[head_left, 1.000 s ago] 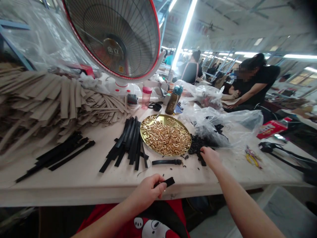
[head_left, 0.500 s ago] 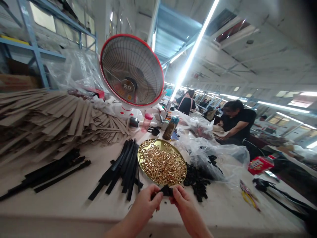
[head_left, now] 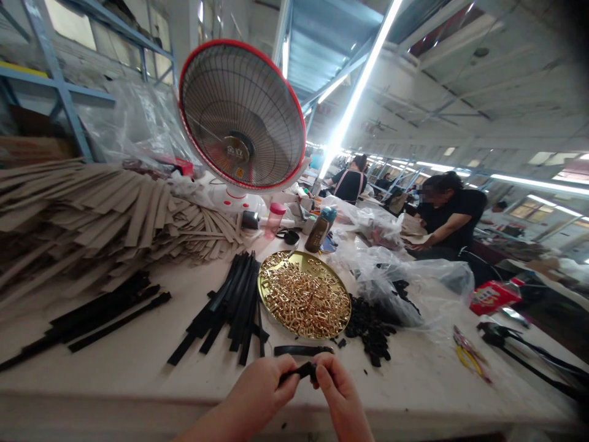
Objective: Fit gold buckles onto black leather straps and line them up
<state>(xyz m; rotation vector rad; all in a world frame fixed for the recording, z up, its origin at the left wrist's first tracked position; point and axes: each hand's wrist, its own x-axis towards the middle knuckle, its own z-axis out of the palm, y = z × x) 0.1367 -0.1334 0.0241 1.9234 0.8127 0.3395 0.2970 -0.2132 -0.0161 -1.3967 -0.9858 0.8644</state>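
My left hand (head_left: 260,393) and my right hand (head_left: 338,390) meet at the table's near edge, both pinched on one short black strap piece (head_left: 300,371). Just beyond them lies a single black strap (head_left: 302,350). Behind it stands a round gold tray (head_left: 270,271) heaped with small gold buckles (head_left: 306,301). To the tray's right lies a pile of small black loops (head_left: 368,328). A bundle of long black straps (head_left: 234,304) lies to the left of the tray.
A red-rimmed fan (head_left: 243,116) stands at the back. Tan strips (head_left: 92,215) are stacked at left, with more black straps (head_left: 92,316) in front. Clear plastic bags (head_left: 405,288), a bottle (head_left: 319,228), a pink cup (head_left: 273,220) and pliers (head_left: 467,350) lie around. A person in black (head_left: 448,215) works at right.
My right hand left the black loop pile and joined the left hand on the strap piece. The camera tilted up, then down slightly; the lone strap shows again.
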